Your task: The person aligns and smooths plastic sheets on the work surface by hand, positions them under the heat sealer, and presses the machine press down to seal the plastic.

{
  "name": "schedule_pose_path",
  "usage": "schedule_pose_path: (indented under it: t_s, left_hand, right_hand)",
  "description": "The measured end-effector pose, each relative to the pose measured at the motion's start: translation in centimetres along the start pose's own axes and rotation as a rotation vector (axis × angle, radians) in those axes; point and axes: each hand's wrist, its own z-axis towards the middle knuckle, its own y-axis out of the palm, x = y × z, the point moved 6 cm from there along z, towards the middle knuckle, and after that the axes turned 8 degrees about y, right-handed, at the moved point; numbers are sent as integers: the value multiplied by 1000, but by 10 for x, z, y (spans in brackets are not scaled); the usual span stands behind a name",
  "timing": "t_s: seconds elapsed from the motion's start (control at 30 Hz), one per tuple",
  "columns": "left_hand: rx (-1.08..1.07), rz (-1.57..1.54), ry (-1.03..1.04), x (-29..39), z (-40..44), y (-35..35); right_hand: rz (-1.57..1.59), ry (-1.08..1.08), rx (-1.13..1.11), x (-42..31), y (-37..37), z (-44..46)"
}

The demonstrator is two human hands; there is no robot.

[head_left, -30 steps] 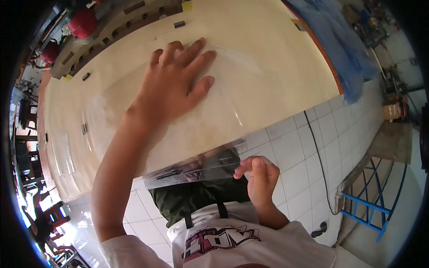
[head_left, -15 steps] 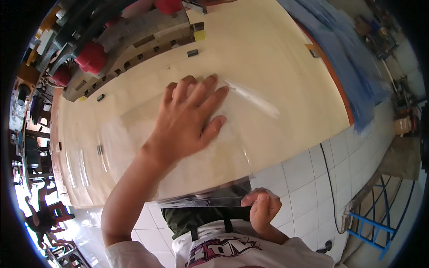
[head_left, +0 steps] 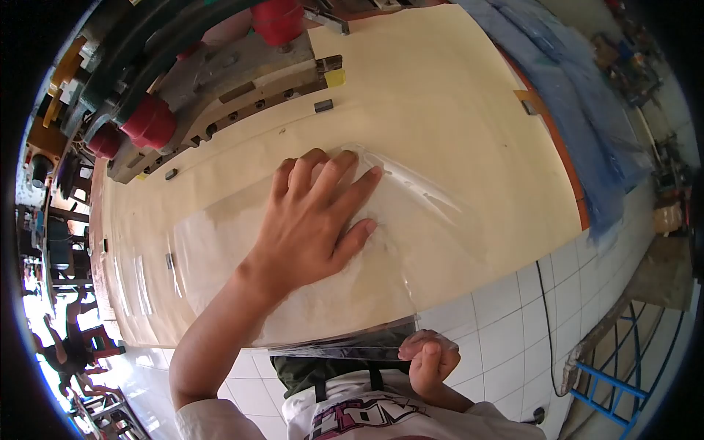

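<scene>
A clear plastic sheet (head_left: 235, 249) lies on the cream-coloured tabletop (head_left: 455, 95), and its near part hangs over the front edge. My left hand (head_left: 312, 213) is palm down on the sheet with its fingers spread and slightly bent, holding nothing. By its fingertips the film rises in a shiny crease running to the right. Below the table edge, my right hand (head_left: 433, 359) has its fingers closed on the hanging corner of the sheet, close to my body.
A metal machine with red parts (head_left: 150, 121) stands at the back left. Small dark blocks (head_left: 323, 106) sit on the tabletop. Blue plastic (head_left: 579, 103) drapes along the right side. A blue metal frame (head_left: 612, 389) is on the lower right, and a person (head_left: 70, 345) is far left.
The view has tilted, so the table and hands appear lower. My right fingers have closed more, and the hanging film looks more taut. The crease beside my left fingertips has become more distinct.
</scene>
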Motion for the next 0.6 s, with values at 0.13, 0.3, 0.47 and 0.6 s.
schedule_pose_path:
  t_s: [0.13,0.3,0.47,0.6]
  left_hand:
    - [16,0,6,0,2,0]
    - [22,25,15,-1,1,3]
    - [36,30,26,-2,1,4]
    - [45,35,26,-3,0,4]
  right_hand:
    - [26,-8,-6,0,0,1]
    - [22,-23,3,-2,0,2]
    - [-6,-23,-30,-4,1,3]
    - [18,15,4,-8,3,2]
